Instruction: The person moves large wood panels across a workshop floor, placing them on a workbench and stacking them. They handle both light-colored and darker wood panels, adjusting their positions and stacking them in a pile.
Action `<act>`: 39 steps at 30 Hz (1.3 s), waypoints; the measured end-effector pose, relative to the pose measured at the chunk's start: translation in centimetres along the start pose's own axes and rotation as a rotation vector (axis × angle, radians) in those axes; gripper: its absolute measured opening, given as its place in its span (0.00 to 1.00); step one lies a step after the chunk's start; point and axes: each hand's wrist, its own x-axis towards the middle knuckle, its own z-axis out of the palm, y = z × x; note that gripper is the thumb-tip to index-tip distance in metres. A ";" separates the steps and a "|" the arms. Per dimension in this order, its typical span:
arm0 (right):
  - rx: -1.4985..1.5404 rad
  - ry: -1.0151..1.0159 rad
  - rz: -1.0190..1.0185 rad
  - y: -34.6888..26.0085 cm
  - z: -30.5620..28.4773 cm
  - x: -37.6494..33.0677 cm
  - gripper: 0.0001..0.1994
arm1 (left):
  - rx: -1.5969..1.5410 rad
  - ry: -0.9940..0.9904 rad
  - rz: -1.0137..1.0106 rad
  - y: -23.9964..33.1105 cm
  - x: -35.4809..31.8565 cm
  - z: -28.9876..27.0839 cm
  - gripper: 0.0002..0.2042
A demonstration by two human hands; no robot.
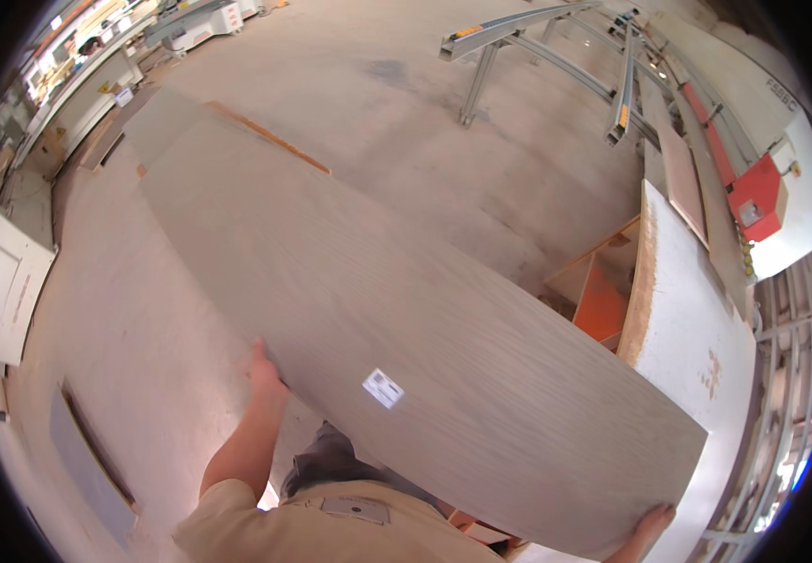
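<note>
A long grey-brown wood-grain panel [406,281] spans the middle of the head view, running from the far left down to the near right. A white label [383,388] is stuck on its upper face. My left hand [265,366] grips the panel's near long edge, with the fingers partly hidden beneath it. At the near right end, my right hand [652,527] holds the panel by its corner, and its fingers are mostly out of sight below. The panel's right end overlaps a white-topped table.
The white-topped table [697,328] has an orange-lined compartment [603,298] below. Metal support rails [518,21] stand far right, near a white machine with a red box [758,197]. Another panel [164,117] lies past the far end; a grey board [91,460] is at left.
</note>
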 end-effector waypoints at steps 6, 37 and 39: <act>0.204 -0.083 0.164 6.5 0.7 2.1 0.24 | 0.042 -0.059 -0.201 -12.6 -17.8 1.3 0.24; 1.199 -0.735 0.028 -32.2 -6.4 -14.9 0.29 | -0.006 -0.070 0.206 -3.9 -5.9 6.9 0.06; 1.324 -1.005 -0.102 -35.7 -5.7 -16.6 0.25 | 0.008 -0.056 0.254 -5.8 -5.3 7.2 0.08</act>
